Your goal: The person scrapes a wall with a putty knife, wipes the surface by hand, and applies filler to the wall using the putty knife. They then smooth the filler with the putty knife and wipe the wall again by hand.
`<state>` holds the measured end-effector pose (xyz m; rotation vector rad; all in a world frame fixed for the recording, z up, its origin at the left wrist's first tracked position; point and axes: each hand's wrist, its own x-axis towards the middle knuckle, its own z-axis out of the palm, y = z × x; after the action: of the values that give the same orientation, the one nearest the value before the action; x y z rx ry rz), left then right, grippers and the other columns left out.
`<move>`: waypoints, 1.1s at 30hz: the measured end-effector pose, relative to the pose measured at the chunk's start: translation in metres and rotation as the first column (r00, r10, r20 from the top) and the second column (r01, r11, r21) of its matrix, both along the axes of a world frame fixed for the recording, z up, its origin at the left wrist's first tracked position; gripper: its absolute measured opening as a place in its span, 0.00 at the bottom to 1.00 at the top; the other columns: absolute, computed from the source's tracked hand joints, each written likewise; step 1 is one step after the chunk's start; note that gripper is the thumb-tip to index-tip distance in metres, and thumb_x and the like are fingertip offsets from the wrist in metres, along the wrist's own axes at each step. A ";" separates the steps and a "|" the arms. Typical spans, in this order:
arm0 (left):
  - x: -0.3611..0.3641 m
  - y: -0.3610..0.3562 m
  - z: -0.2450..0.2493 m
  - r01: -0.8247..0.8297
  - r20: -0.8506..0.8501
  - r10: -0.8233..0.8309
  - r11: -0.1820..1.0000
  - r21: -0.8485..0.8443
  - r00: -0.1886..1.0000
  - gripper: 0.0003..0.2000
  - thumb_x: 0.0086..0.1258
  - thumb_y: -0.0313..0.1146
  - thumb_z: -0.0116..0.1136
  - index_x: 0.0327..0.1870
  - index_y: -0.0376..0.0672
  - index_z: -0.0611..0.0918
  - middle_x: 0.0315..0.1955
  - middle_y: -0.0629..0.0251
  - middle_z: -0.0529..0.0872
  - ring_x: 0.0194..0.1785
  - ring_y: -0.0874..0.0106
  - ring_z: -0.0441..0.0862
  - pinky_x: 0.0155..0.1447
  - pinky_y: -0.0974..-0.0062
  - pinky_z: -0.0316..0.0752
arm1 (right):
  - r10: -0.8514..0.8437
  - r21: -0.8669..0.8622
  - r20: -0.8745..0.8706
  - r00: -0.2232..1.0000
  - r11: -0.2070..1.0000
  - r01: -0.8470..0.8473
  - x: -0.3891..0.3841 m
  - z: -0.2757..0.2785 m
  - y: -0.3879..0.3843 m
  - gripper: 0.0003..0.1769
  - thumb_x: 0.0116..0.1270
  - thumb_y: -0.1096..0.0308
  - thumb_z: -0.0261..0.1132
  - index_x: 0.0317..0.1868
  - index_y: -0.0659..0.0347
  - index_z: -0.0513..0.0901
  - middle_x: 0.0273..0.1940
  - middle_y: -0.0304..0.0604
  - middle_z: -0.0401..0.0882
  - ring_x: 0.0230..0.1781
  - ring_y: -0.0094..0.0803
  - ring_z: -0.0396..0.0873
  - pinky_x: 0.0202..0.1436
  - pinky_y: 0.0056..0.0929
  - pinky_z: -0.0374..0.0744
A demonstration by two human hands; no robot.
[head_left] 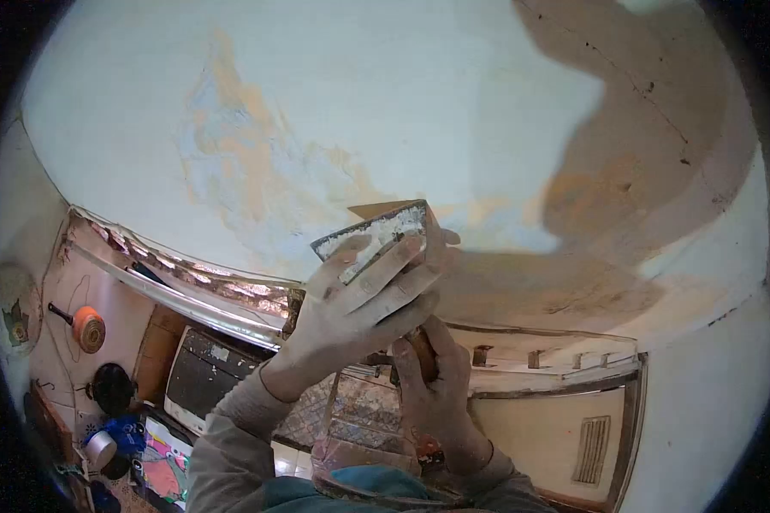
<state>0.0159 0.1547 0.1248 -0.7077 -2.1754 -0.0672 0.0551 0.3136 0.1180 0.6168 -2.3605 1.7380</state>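
Overhead, against the stained white surface [385,128], is a wide putty knife [389,227], its blade smeared with white plaster. Its wooden handle [421,352] points down toward me, and my right hand [441,389] is wrapped round it from below. My left hand [359,299] reaches up over the blade, fingers pressed on its face and bent round it; the thumb is hidden. Both hands look dusty. Orange and bluish-grey patches [248,145] mark the surface above the blade.
A ledge with rough brick edges [222,278] runs below the surface on the left. Lower left are a hanging orange pan [88,329], a dark pot [111,387] and a worn dark panel [210,376]. A door frame with a vent [590,451] stands lower right. Shadows cover the upper right.
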 end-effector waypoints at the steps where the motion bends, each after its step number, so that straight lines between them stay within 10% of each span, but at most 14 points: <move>1: -0.002 -0.001 0.001 -0.004 -0.004 0.004 1.000 0.001 1.000 0.12 0.62 0.44 0.60 0.46 0.70 0.86 0.61 0.87 0.80 0.73 0.76 0.67 0.73 0.51 0.53 | 0.004 0.001 -0.004 1.000 1.000 -0.004 0.001 -0.004 -0.002 0.20 0.74 0.71 0.60 0.63 0.69 0.72 0.34 0.48 0.83 0.27 0.27 0.77 0.32 0.25 0.75; 6: -0.006 -0.002 -0.008 0.062 -0.104 -0.050 0.991 0.115 0.993 0.02 0.62 0.41 0.63 0.34 0.62 0.83 0.59 0.84 0.80 0.73 0.72 0.67 0.70 0.57 0.62 | -0.027 -0.300 -0.063 0.998 0.954 0.006 0.007 -0.030 -0.018 0.27 0.74 0.69 0.61 0.69 0.66 0.63 0.33 0.48 0.81 0.25 0.28 0.76 0.32 0.25 0.74; 9: -0.009 0.001 -0.018 0.094 -0.122 -0.070 0.975 0.204 0.990 0.02 0.61 0.41 0.65 0.31 0.62 0.83 0.60 0.84 0.80 0.72 0.72 0.68 0.71 0.58 0.59 | -0.048 -0.093 -0.041 0.998 0.995 0.044 0.010 -0.025 -0.009 0.25 0.74 0.69 0.62 0.67 0.65 0.66 0.34 0.49 0.82 0.26 0.30 0.78 0.32 0.27 0.76; 15: -0.025 0.012 -0.033 0.146 -0.258 -0.077 0.955 0.260 0.963 0.06 0.51 0.42 0.70 0.28 0.62 0.83 0.57 0.82 0.83 0.72 0.66 0.67 0.68 0.58 0.57 | -0.171 -0.116 -0.280 0.945 0.983 0.144 -0.001 -0.033 -0.008 0.18 0.72 0.72 0.64 0.59 0.66 0.75 0.39 0.52 0.86 0.36 0.32 0.86 0.38 0.28 0.81; 33: -0.055 0.019 -0.037 0.189 -0.421 -0.047 0.934 0.303 0.906 0.08 0.56 0.45 0.71 0.28 0.65 0.81 0.56 0.89 0.82 0.68 0.70 0.70 0.66 0.62 0.57 | -0.206 -0.120 -0.233 0.951 0.976 0.182 -0.009 -0.006 -0.010 0.09 0.69 0.74 0.67 0.49 0.65 0.81 0.33 0.48 0.86 0.30 0.25 0.83 0.33 0.24 0.78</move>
<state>-0.0393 0.1734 0.0876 -0.5940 -1.6614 -0.3223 0.0462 0.3039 0.1121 0.5291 -2.0809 1.5815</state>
